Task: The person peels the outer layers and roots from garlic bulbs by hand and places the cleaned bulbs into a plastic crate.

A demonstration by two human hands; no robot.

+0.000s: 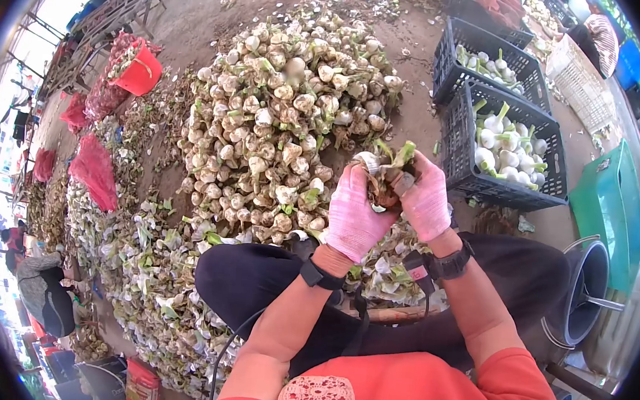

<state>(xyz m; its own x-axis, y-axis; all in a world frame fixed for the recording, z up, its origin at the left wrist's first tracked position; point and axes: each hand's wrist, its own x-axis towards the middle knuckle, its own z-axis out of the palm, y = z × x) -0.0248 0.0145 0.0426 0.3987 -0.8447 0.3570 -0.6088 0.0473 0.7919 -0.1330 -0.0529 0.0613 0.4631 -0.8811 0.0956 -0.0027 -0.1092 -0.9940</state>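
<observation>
Both hands wear pink gloves and meet above my lap, in front of the garlic heap. My left hand (360,217) is closed around a garlic bulb (369,161) with brown, dirty outer skin. My right hand (427,199) is closed on its other side, fingers pressed against the loose brown skin and a green stem (405,154). A small greyish patch shows at the right fingertips; I cannot make out what it is. Beyond the hands lies a large heap of untrimmed garlic bulbs (267,113) with soil on them.
Black crates (497,195) with cleaned white bulbs stand to the right, near a green tub (611,212) and a metal bucket (582,292). Peeled skins (156,277) cover the ground at left. A red bucket (138,71) stands further off. Another person (46,295) sits at far left.
</observation>
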